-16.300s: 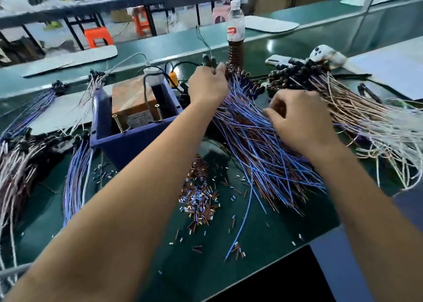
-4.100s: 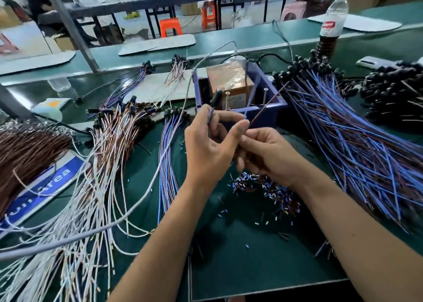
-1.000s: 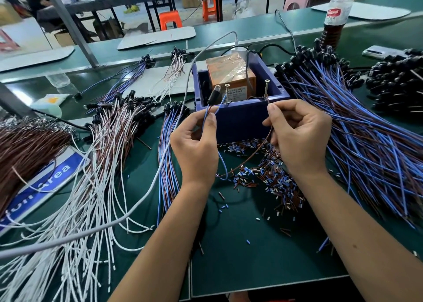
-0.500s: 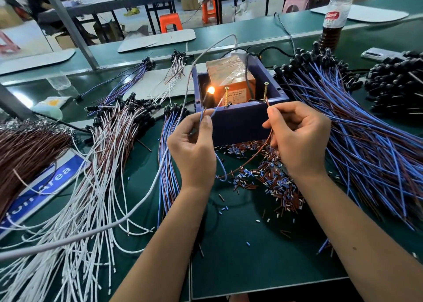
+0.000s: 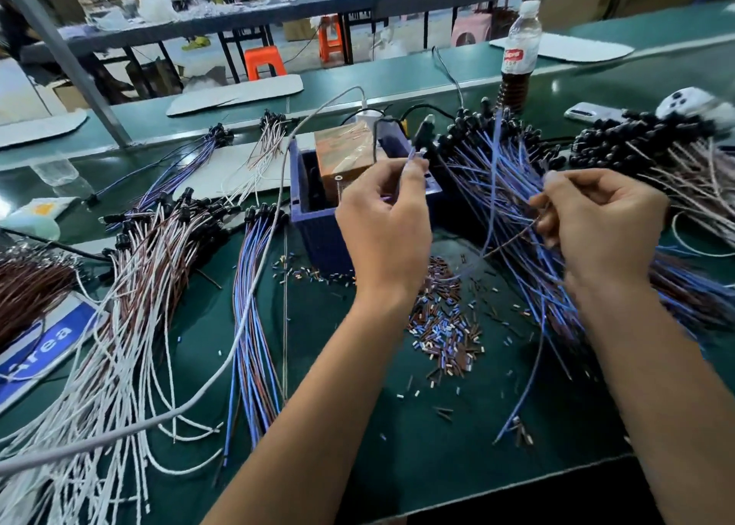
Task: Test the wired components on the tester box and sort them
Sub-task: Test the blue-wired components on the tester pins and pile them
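The blue tester box [image 5: 318, 232] stands mid-table with a brown taped block [image 5: 345, 148] inside. My left hand [image 5: 385, 222] is in front of its right side, pinching a wired component [image 5: 422, 136] by its blue lead; the black head stands above my fingers, unlit. My right hand [image 5: 600, 222] is over the big pile of blue-and-brown wired components [image 5: 513, 190] right of the box, fingers closed on thin wires there. Sorted bundles lie to the left: a blue bundle [image 5: 252, 309] and a white-and-brown bundle [image 5: 147, 270].
Cut insulation scraps [image 5: 445, 321] litter the green mat [image 5: 397, 461] before the box. A bottle [image 5: 519, 57] stands at the back right, a phone [image 5: 588, 112] and a white-wired pile [image 5: 676, 158] at far right. A grey cable [image 5: 246, 317] crosses the left bundles.
The component's lamp lit half a second ago against the box's pins; now it is dark and lifted to the right. My right hand has left the box and moved right onto the pile.
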Tool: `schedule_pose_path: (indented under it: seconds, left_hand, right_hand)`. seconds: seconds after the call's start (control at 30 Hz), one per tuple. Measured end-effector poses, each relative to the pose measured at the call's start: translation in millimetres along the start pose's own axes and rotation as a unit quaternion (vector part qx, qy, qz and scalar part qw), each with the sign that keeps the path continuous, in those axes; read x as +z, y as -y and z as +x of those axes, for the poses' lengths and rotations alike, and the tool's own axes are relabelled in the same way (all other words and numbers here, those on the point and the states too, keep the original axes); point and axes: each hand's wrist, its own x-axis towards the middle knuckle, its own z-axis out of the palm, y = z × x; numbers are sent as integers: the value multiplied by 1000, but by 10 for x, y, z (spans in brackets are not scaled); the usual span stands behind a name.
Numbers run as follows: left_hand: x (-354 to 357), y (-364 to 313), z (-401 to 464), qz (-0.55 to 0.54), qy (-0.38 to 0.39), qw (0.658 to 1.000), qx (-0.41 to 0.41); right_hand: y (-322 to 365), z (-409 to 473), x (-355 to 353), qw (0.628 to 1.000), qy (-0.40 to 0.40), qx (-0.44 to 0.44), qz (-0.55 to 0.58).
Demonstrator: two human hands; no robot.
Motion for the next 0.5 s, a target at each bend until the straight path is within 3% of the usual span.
schedule_pose_path:
  seconds: [0.07,0.13,0.23,0.33,0.43,0.5]
  left_hand:
    - [237,-80,52,-18,18,999,-41]
    - [468,-130,86,-71,60,987,-132]
    - [773,-186,125,-156,126,937,-287]
    - [1041,-278,144,-258,179,873,-372]
    - [1212,-376,167,-364,195,810,-416]
    - [1255,-423,212,-407,188,793,-413]
  right_hand:
    - [97,203,-288,997,-75,23,-9]
    - [223,350,-545,985,-163,0,-55]
    - [379,355,-731,948,-196,-135,-210]
    - [459,218,-686,888,-6,-306,-342]
    - [492,90,-607,874,192,-214,-392]
    - [491,91,-652,876,232,-173,-385]
